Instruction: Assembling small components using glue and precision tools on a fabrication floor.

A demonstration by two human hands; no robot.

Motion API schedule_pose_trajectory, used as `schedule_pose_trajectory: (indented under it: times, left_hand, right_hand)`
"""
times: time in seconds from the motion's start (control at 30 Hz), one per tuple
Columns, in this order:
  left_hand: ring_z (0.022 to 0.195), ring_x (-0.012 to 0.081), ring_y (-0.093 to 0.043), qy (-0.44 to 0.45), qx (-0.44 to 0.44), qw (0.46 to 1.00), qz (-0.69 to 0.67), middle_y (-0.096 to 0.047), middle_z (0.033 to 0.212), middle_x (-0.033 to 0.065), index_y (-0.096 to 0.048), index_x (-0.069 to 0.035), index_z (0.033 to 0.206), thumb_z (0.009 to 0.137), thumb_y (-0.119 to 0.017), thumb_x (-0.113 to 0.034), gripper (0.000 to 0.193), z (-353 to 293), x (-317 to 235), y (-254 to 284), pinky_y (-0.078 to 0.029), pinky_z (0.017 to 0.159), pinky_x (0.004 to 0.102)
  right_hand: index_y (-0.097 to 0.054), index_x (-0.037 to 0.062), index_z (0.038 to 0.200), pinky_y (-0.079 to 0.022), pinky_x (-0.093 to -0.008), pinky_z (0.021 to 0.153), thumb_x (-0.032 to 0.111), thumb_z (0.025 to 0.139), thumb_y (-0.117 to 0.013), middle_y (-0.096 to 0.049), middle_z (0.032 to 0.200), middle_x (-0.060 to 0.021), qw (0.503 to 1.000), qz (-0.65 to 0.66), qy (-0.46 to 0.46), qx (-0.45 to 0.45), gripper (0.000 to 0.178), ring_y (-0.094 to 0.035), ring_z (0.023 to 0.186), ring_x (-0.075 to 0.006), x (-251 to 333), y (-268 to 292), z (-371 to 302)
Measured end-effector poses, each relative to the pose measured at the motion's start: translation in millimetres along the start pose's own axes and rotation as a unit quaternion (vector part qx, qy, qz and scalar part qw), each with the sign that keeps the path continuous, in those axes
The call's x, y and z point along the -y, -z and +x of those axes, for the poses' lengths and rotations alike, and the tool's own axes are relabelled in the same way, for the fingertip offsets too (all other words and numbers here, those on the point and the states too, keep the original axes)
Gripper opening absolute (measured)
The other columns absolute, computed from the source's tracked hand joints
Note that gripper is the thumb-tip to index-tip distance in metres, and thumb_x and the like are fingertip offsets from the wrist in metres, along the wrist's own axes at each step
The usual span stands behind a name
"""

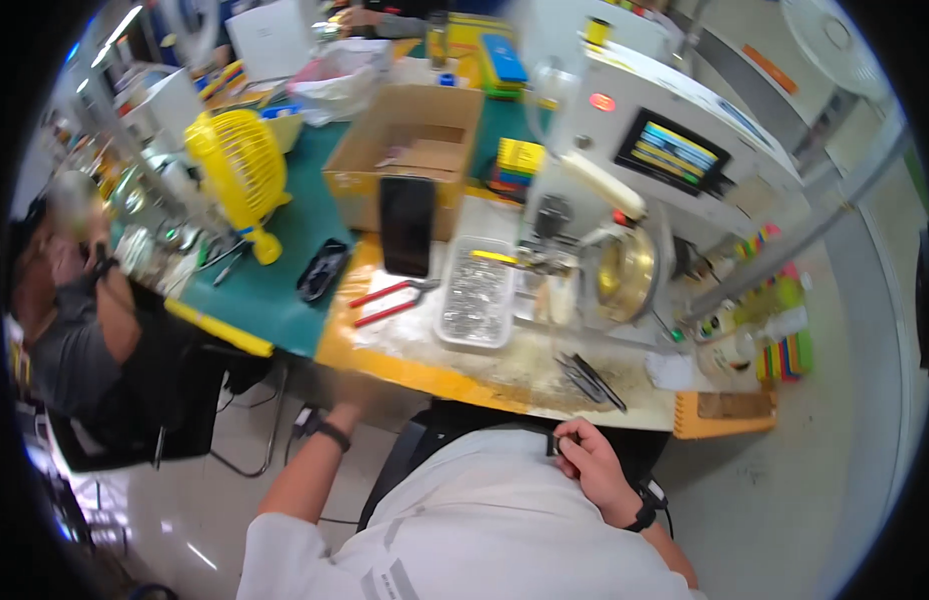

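Note:
My right hand is held at my waist in front of my white shirt. Its thumb and fingers close on a small black object, too small to name. My left hand is off the table's front edge and smeared by motion, so its fingers cannot be read. On the worktop beyond lie red-handled pliers, a clear plastic tray of small shiny metal parts, and dark tweezers. A black phone leans upright against an open cardboard box.
A white machine with a small screen and a brass-coloured wheel stands at the right. An orange bin sits by the table's right corner. At the left are a yellow fan, a black case and a seated person.

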State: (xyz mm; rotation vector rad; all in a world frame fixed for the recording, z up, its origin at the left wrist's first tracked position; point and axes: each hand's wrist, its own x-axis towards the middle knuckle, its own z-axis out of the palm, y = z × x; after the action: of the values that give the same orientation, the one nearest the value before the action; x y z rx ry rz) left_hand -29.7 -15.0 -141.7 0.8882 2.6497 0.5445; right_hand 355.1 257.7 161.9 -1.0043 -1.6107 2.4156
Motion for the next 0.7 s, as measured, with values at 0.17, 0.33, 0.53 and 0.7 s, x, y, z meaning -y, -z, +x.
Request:
schedule_pose_trajectory:
  times: [0.17, 0.33, 0.53, 0.7]
  left_hand:
    - [0.082, 0.0195, -0.069, -0.025, -0.082, 0.941, -0.327, -0.073, 0.094, 0.0144, -0.067, -0.001, 0.119, 0.096, -0.070, -0.018, 0.028, -54.8, -57.5, 45.2, -0.055, 0.077, 0.0347]
    - [0.080, 0.0405, -0.070, -0.071, 0.083, 0.984, -0.139, -0.071, 0.087, 0.0232, -0.073, -0.004, 0.110, 0.091, -0.068, -0.016, 0.023, -102.4, -171.8, 148.8, -0.055, 0.072, 0.0456]
    - [0.071, 0.0335, -0.067, -0.158, 0.229, 0.944, -0.179, -0.066, 0.078, 0.0153, -0.068, -0.009, 0.113, 0.101, -0.064, -0.019, 0.016, -136.6, -304.3, 196.7, -0.052, 0.066, 0.0404]
    - [0.068, 0.0318, -0.065, -0.274, 0.256, 0.898, -0.230, -0.064, 0.075, 0.0122, -0.064, -0.006, 0.101, 0.099, -0.066, -0.021, 0.016, -126.8, -369.2, 208.4, -0.050, 0.062, 0.0397]
  right_hand:
    - [-0.053, 0.0060, 0.123, -0.048, -0.0227, 0.070, 0.006, 0.108, -0.057, -0.062, 0.099, -0.0024, 0.993, 0.068, 0.094, -0.011, 0.016, -0.054, 0.076, -0.0063, 10.7, -9.9, -10.8]
    - [-0.052, 0.0053, 0.120, -0.055, -0.0268, 0.073, -0.002, 0.103, -0.062, -0.067, 0.110, -0.0096, 0.981, 0.097, 0.162, -0.033, 0.021, -0.061, 0.083, -0.0091, -0.2, -6.5, -15.5]
    - [-0.059, 0.0037, 0.118, -0.054, -0.0257, 0.075, 0.000, 0.099, -0.071, -0.066, 0.108, -0.0038, 0.973, 0.023, 0.229, -0.003, 0.023, -0.062, 0.090, -0.0074, -0.6, -7.9, -17.4]
    - [-0.070, -0.0002, 0.106, -0.052, -0.0271, 0.074, 0.012, 0.096, -0.078, -0.065, 0.093, -0.0023, 0.972, -0.181, 0.146, 0.017, 0.017, -0.062, 0.085, -0.0080, 31.3, -1.1, -28.5]
